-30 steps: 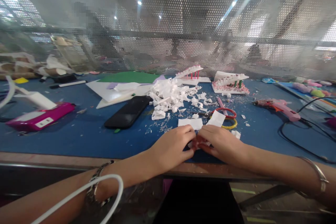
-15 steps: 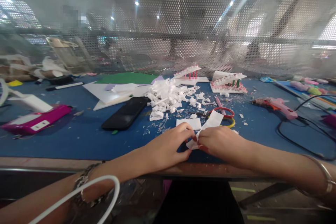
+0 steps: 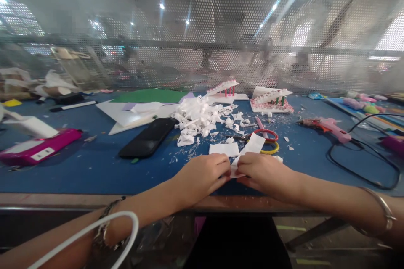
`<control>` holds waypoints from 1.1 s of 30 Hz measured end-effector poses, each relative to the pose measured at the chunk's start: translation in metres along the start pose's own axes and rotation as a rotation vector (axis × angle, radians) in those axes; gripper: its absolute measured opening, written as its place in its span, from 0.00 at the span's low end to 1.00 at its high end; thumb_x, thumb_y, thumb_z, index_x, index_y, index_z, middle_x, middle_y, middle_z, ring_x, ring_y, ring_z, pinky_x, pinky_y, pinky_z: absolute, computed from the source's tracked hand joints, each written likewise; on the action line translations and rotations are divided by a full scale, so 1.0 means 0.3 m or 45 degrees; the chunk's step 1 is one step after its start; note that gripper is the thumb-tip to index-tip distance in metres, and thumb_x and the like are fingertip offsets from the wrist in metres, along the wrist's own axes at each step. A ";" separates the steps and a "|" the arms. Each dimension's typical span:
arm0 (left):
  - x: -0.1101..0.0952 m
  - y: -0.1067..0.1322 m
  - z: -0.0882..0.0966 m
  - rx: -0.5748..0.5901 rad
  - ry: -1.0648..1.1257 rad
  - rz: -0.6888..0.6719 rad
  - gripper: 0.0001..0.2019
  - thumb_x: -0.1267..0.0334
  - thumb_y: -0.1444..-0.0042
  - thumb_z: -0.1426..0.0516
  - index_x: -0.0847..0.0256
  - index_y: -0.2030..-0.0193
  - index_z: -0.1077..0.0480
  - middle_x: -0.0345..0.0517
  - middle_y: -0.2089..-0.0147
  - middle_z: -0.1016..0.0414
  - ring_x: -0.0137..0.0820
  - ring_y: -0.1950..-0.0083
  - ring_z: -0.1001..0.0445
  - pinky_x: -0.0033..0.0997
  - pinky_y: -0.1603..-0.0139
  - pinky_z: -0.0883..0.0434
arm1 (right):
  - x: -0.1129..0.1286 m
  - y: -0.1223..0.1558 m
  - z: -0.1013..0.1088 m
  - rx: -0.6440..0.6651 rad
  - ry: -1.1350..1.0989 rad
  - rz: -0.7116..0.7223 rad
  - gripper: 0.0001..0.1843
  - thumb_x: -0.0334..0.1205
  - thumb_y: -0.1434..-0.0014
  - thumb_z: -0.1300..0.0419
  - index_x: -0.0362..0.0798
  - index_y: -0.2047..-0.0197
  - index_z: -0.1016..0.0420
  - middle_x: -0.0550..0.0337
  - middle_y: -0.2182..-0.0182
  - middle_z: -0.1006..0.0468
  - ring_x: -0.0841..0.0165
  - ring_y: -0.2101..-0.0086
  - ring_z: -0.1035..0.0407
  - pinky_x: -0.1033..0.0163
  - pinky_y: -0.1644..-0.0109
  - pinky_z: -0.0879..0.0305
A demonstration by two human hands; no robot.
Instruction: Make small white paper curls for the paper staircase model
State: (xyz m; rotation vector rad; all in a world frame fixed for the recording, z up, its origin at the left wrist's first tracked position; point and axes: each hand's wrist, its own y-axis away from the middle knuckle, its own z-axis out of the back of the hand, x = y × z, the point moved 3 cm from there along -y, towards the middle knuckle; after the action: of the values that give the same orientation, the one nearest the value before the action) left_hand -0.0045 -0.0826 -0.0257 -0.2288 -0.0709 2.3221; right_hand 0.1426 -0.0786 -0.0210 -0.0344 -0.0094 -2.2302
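Note:
A narrow strip of white paper (image 3: 254, 143) is held between my two hands at the table's front edge. My left hand (image 3: 212, 171) pinches its lower left end, and my right hand (image 3: 262, 171) grips it from the right, the fingertips nearly meeting. The fingers hide part of the strip. Just beyond my left hand lies another white paper piece (image 3: 224, 149). Scissors with red and yellow handles (image 3: 272, 135) rest behind my right hand. A heap of crumpled white paper scraps (image 3: 198, 117) sits farther back.
A black phone (image 3: 148, 138) lies left of the scraps, with green sheet (image 3: 151, 95) and white board behind. A pink glue gun (image 3: 335, 129) with a black cord is at right. Two small models (image 3: 272, 100) stand at the back. A magenta device (image 3: 41, 148) lies left.
My left fingers have closed in on the strip's lower end, where they were more spread before. My right hand keeps its grip. The view has shifted slightly.

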 end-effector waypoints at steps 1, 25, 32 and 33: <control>-0.004 0.002 0.001 -0.012 -0.050 0.006 0.09 0.65 0.40 0.52 0.63 0.64 0.32 0.46 0.63 0.29 0.33 0.62 0.30 0.30 0.62 0.36 | 0.002 0.004 -0.002 -0.034 -0.007 0.014 0.10 0.38 0.41 0.47 0.44 0.61 0.26 0.54 0.62 0.26 0.65 0.61 0.31 0.64 0.63 0.38; 0.091 -0.172 0.238 -0.750 0.427 0.077 0.08 0.61 0.47 0.44 0.64 0.65 0.29 0.42 0.67 0.26 0.25 0.68 0.29 0.24 0.66 0.33 | -0.192 -0.117 0.259 -0.658 -0.498 -0.116 0.10 0.39 0.46 0.43 0.41 0.70 0.25 0.62 0.78 0.28 0.78 0.76 0.39 0.69 0.71 0.45; 0.084 -0.241 0.367 -0.885 0.134 -0.016 0.09 0.61 0.46 0.45 0.65 0.64 0.29 0.42 0.68 0.27 0.26 0.68 0.30 0.25 0.67 0.34 | -0.242 -0.139 0.373 -0.917 -0.443 -0.133 0.11 0.42 0.49 0.39 0.41 0.72 0.26 0.62 0.78 0.29 0.77 0.75 0.38 0.67 0.70 0.43; 0.074 -0.236 0.383 -0.898 0.059 -0.054 0.08 0.61 0.45 0.45 0.64 0.65 0.29 0.43 0.68 0.28 0.26 0.68 0.30 0.25 0.67 0.35 | -0.235 -0.133 0.384 -0.976 -0.367 -0.122 0.12 0.43 0.49 0.40 0.41 0.72 0.26 0.62 0.77 0.29 0.77 0.74 0.39 0.67 0.69 0.43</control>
State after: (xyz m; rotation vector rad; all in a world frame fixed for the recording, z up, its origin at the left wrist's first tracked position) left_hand 0.0095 -0.0155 0.0926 -0.6205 -0.8655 2.1640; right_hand 0.1568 0.0036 0.0923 -0.7811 0.6944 -2.1769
